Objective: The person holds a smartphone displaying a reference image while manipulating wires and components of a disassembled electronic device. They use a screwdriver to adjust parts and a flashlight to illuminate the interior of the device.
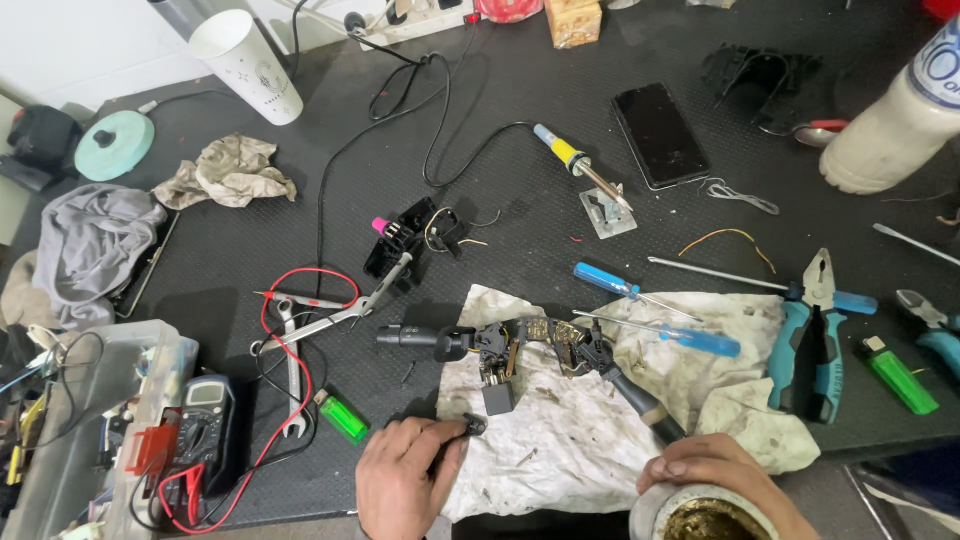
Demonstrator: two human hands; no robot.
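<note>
Landmark = rag (560, 440), front-centre on bench. On it: stalk switch assy (530, 350). L of rag: lighter (343, 416), further L multimeter (205, 410). R of rag: pliers (812, 335). Behind rag: soldering iron (580, 165), phone (660, 135).

A black phone (661, 134) lies flat near the far side of the table, its screen dark. At the left, a multimeter (205, 418) shows a small grey screen. At the far right stands a white bottle (893, 125) with a blue-and-white label (944, 66).

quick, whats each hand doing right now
Left hand: closed on a small black part, at the edge of the dirty white cloth.
Right hand: resting on the rim of a round container.
</note>
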